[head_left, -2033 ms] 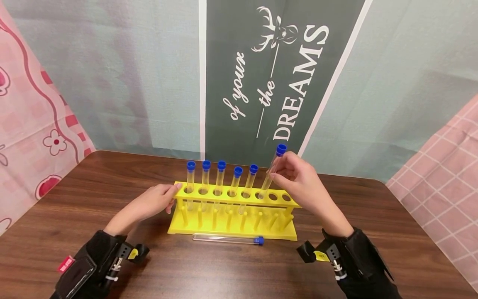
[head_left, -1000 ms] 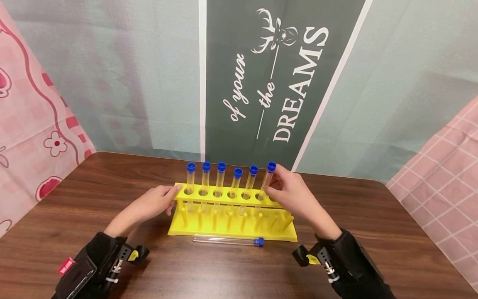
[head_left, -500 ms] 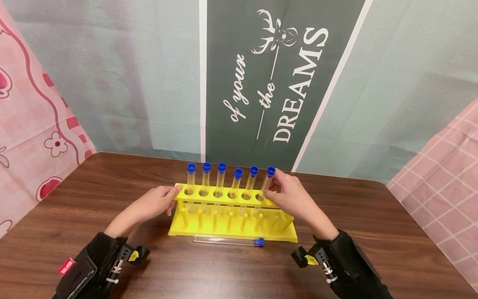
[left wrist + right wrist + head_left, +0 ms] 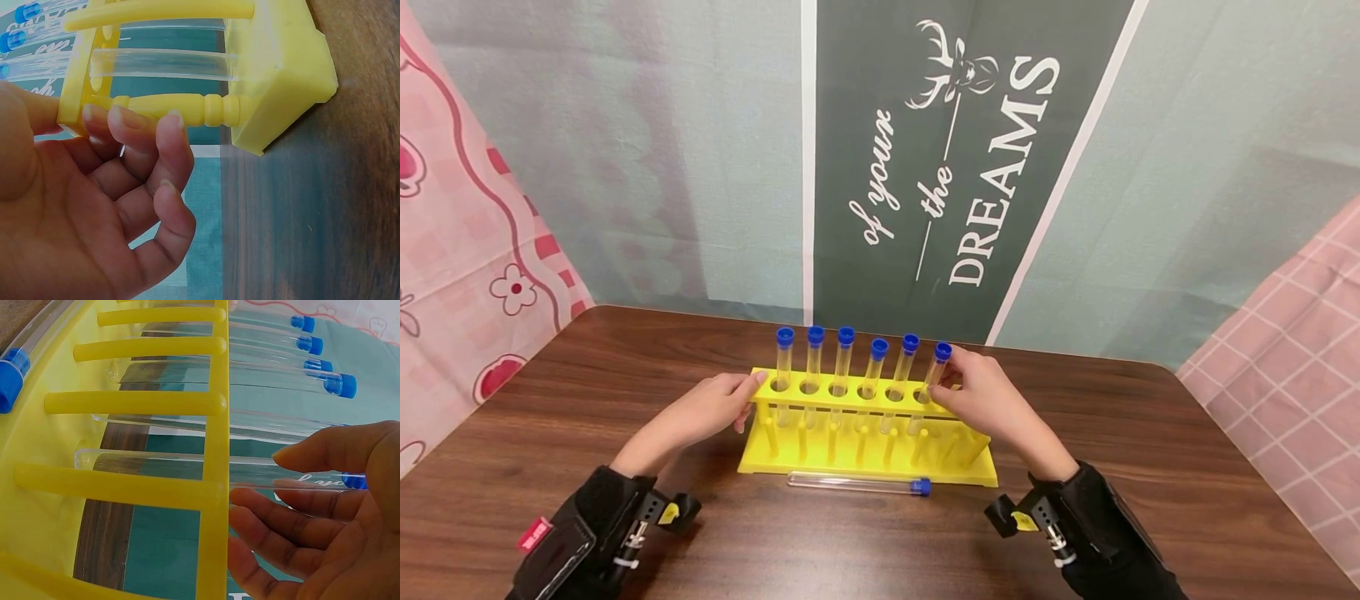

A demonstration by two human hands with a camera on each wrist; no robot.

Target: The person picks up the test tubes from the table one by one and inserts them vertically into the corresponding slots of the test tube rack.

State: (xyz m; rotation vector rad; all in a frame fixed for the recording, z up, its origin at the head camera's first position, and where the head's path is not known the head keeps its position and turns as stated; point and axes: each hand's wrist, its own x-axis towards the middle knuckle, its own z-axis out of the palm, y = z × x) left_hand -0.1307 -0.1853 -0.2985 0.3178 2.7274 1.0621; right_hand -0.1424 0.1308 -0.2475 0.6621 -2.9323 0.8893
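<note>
My left hand (image 4: 711, 406) grips the left end of a yellow test tube rack (image 4: 817, 458), with the thumb on its top plate and fingers curled beneath. With thumb and fingers, my right hand (image 4: 988, 396) pinches a clear blue-capped test tube (image 4: 250, 467) standing in the sixth hole from the left. In the right wrist view the tube's rounded bottom reaches close to the rack's base. Several similar tubes (image 4: 842, 360) stand in the holes to its left, some leaning slightly. One more capped test tube (image 4: 850, 482) lies on the table along the rack's front edge.
Short yellow pegs (image 4: 831, 440) rise in a row along the rack's front. The brown wooden table (image 4: 880, 550) extends on all sides. Behind it hangs a grey-green cloth (image 4: 737, 208) with printed lettering; pink cloths (image 4: 445, 233) flank both sides.
My right hand has lowered the tilted test tube down into the sixth hole, moving left and down, and still holds it. The left hand and the lying tube have stayed put.
</note>
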